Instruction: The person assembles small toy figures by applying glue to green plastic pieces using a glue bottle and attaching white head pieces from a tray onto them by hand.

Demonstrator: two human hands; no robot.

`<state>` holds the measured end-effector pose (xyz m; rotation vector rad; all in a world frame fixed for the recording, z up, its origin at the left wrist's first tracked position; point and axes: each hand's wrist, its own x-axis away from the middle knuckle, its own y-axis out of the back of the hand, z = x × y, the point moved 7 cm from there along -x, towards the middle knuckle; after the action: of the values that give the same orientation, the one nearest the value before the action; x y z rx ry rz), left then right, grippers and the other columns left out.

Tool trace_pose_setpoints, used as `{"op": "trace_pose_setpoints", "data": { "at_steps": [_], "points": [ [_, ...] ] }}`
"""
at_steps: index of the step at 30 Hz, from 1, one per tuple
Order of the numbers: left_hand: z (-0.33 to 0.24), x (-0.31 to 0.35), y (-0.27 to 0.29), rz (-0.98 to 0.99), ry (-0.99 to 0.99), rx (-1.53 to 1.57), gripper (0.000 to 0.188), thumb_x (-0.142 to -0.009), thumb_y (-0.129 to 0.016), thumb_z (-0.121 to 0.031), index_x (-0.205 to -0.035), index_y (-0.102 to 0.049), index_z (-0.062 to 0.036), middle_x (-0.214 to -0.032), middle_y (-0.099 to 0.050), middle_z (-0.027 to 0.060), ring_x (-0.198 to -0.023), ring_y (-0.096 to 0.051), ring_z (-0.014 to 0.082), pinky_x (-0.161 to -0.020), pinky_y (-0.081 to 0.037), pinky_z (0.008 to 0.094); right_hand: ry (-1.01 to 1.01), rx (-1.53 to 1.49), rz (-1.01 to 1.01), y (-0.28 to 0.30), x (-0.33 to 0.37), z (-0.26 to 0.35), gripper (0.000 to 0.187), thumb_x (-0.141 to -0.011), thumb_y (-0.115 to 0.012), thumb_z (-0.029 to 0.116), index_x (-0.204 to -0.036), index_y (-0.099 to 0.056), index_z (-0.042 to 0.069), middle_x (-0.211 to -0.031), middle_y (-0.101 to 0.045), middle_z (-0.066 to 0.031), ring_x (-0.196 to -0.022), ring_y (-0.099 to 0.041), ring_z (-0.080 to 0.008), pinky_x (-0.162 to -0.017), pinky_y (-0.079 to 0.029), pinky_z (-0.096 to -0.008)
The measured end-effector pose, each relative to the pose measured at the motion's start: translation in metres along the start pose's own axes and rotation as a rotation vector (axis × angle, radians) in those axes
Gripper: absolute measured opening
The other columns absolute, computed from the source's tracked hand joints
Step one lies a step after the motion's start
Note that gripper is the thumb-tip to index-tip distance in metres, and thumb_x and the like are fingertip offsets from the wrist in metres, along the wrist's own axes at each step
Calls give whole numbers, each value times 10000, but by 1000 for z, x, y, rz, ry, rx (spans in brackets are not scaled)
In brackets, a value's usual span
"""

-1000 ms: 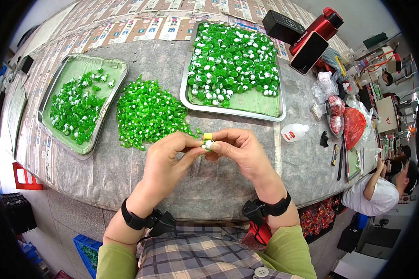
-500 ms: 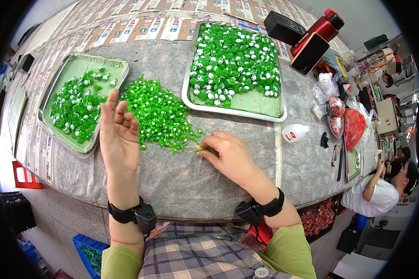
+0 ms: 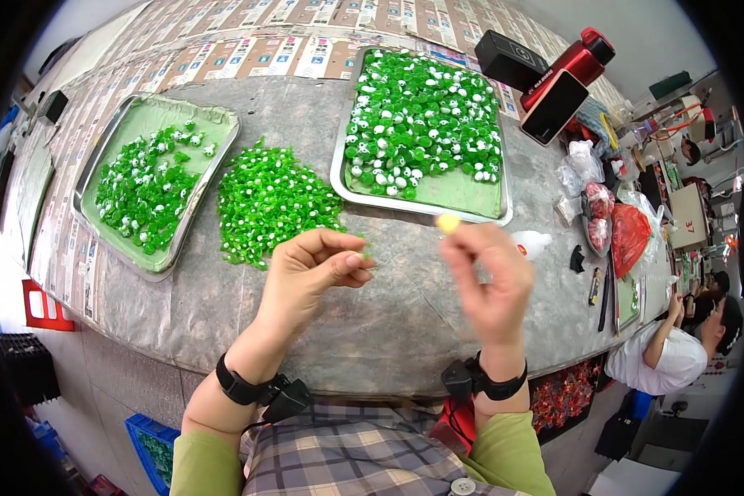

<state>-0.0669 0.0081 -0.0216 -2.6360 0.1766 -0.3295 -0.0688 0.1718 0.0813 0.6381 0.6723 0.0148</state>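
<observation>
My left hand (image 3: pixel 310 273) is over the middle of the table with its fingertips pinched. A bit of a small green piece (image 3: pixel 368 250) shows at those fingertips. To the right, my right hand (image 3: pixel 494 269) is raised and slightly blurred. At its fingertips sits a small round yellow thing (image 3: pixel 447 223), whose kind I cannot make out. Just beyond my left hand lies a heap of small bright-green pieces with white spots (image 3: pixel 277 198). Behind my right hand stands a metal tray (image 3: pixel 426 211) lined in green, full of green and white eyeball-like pieces (image 3: pixel 422 116).
A second metal tray (image 3: pixel 161 266) at the left holds fewer such pieces. On the right are a white squeeze bottle (image 3: pixel 536 242), a phone (image 3: pixel 555 107), a red flask (image 3: pixel 574 66), a black box (image 3: pixel 508 56) and plastic bags (image 3: pixel 628 227). A person in white (image 3: pixel 661 351) sits far right.
My left hand has come from beside the left tray to the middle and closed on a small green piece. My right hand has moved right and up, carrying the yellow thing.
</observation>
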Motion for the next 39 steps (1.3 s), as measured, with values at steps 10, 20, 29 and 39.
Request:
{"op": "trace_pose_setpoints", "data": {
  "at_steps": [10, 20, 29, 39],
  "points": [
    [0, -2, -3, -19, -21, 66, 107, -747, -594, -100, -809, -550, -26, -700, -590, 54, -622, -569, 117, -573, -488, 242, -570, 269, -146, 120, 73, -134, 437, -654, -685, 163, -1010, -508, -18, -911, -544, -57, -772, -504, -122, -680, -395, -236],
    [4, -2, -4, -3, 45, 87, 128, -755, -585, -100, -855, -559, -25, -720, -577, 43, -643, -567, 113, -603, -493, 245, -641, -400, -221, 80, 42, -103, 435, -714, -640, 179, -1046, -454, -31, -928, -563, -102, -831, -518, -129, -718, -412, -241],
    [7, -1, -5, 41, 138, 247, 130, -765, -569, -92, -876, -545, -29, -767, -588, 59, -682, -580, 127, -616, -497, 243, -242, -460, -242, 45, 0, -20, 452, -589, -750, 237, -881, -491, 9, -709, -499, -9, -673, -495, -70, -597, -394, -187],
    [9, -3, -9, 100, 142, 308, 85, -763, -573, -92, -828, -546, -44, -729, -572, 39, -660, -567, 115, -613, -491, 244, -44, -369, -233, 27, 4, 4, 414, -543, -779, 240, -768, -506, 25, -720, -504, -40, -595, -476, -99, -513, -372, -206]
  ]
}}
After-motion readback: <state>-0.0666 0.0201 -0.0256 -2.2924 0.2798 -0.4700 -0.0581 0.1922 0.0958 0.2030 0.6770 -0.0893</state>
